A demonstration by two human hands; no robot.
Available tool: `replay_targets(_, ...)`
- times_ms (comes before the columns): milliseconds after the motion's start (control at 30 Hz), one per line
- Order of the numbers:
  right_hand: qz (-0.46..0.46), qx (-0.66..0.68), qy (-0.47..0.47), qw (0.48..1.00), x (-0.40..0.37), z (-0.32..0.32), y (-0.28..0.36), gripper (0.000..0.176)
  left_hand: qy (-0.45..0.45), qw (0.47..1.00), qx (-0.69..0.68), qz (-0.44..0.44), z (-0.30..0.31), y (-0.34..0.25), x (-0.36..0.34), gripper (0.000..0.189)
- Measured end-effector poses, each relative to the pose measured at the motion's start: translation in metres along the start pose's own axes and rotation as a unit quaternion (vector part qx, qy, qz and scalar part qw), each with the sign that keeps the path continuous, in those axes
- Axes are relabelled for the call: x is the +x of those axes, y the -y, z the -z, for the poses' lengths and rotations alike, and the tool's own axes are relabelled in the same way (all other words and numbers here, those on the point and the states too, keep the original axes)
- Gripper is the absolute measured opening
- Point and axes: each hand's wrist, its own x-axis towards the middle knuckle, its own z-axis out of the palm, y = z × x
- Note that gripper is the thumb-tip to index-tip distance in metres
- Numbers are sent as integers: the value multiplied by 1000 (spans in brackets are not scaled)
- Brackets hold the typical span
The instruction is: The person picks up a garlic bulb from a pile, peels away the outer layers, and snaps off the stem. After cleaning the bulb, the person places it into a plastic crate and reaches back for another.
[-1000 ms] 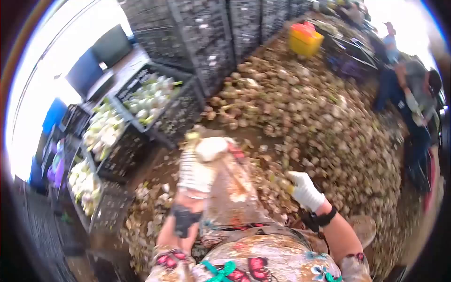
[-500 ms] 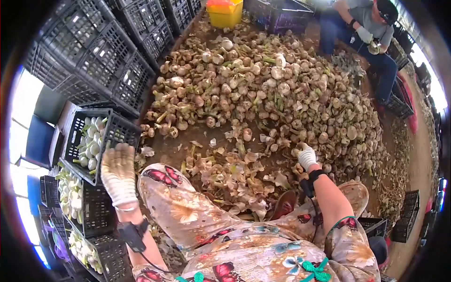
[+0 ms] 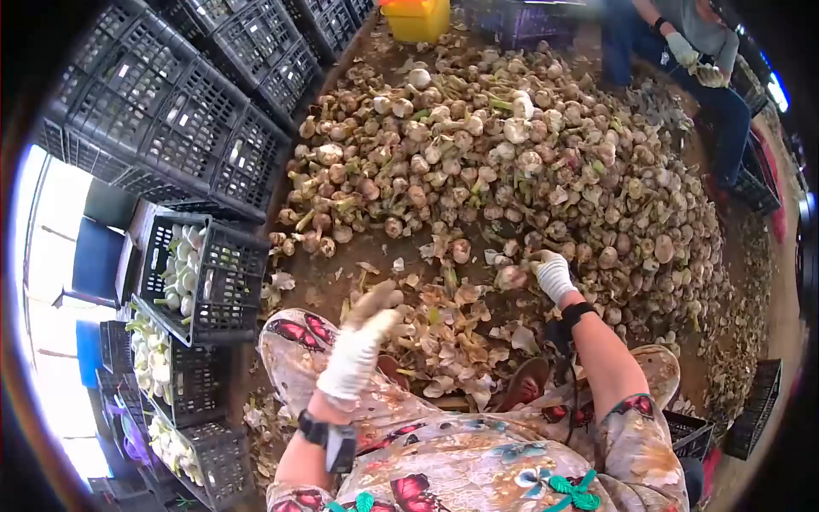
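My left hand (image 3: 363, 341), in a white glove with soiled fingers, is raised above my left knee. Its fingers are stretched out, slightly blurred, and hold nothing. At the near edge of the garlic heap (image 3: 478, 162), my right hand (image 3: 550, 275), also gloved, has its fingers curled against a pinkish garlic bulb (image 3: 511, 277); the glove partly hides the grip. Loose dry skins and leaves (image 3: 444, 333) lie on the ground between my legs, below both hands.
Black crates of trimmed white garlic (image 3: 182, 273) stand at my left, below tall stacked crates (image 3: 162, 102). A yellow bin (image 3: 415, 20) and a purple crate (image 3: 533, 24) are at the back. Another person (image 3: 721, 111) in gloves sits at the far right.
My left hand has left the garlic crate and swung right, over my knee. My right hand has shifted slightly left and up to a bulb. The view has moved a little.
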Motion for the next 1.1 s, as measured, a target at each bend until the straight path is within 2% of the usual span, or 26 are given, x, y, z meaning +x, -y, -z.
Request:
replay_targets(33, 26, 51, 45, 997, -11, 7, 25, 27, 28, 992, 126, -16, -3, 11, 5, 64)
replay_targets(67, 11, 199, 115, 973, -35, 16, 62, 28, 48, 983, 171, -47, -6, 25, 12, 68)
replay_targets(100, -4, 341, 183, 922, -62, 25, 105, 29, 68, 971, 217, -80, -9, 39, 18, 71)
replay_targets(167, 31, 448, 228, 864, -106, 25, 160, 32, 108, 971, 174, -123, -10, 63, 28, 77)
replay_targets(200, 40, 505, 225, 832, -125, 24, 180, 37, 83, 980, 57, -171, -19, 62, 27, 67)
replay_targets(233, 48, 560, 221, 797, -140, 21, 193, 43, 69, 982, 52, -169, -22, 54, 21, 64)
replay_targets(300, 75, 490, 159, 854, -145, 2, 190, 36, 41, 985, 44, -164, -24, 38, 4, 56)
replay_targets(333, 87, 476, 157, 861, -150, -7, 191, 34, 42, 975, 104, -192, -24, 36, -2, 53)
replay_targets(433, 137, 454, 144, 868, -162, -25, 201, 27, 64, 973, 97, -201, -20, 40, -16, 54)
replay_targets(567, 138, 434, 189, 870, -183, -20, 211, 26, 54, 975, 114, -186, -13, 44, -30, 50)
replay_targets(667, 133, 397, 190, 888, -184, -21, 200, 28, 88, 988, 1, -127, -13, 47, -36, 46)
replay_targets(800, 81, 428, 239, 868, -202, -10, 200, 28, 133, 987, -47, -80, -11, 42, -44, 43)
replay_targets(900, 80, 448, 231, 860, -204, -13, 195, 24, 139, 987, -43, -69, -10, 42, -45, 43)
replay_targets(1000, 106, 444, 279, 845, -206, -11, 192, 21, 149, 984, -103, -5, -8, 33, -50, 47)
replay_targets(1100, 59, 502, 259, 823, -206, -13, 189, 28, 175, 982, -63, -43, -5, 43, -38, 55)
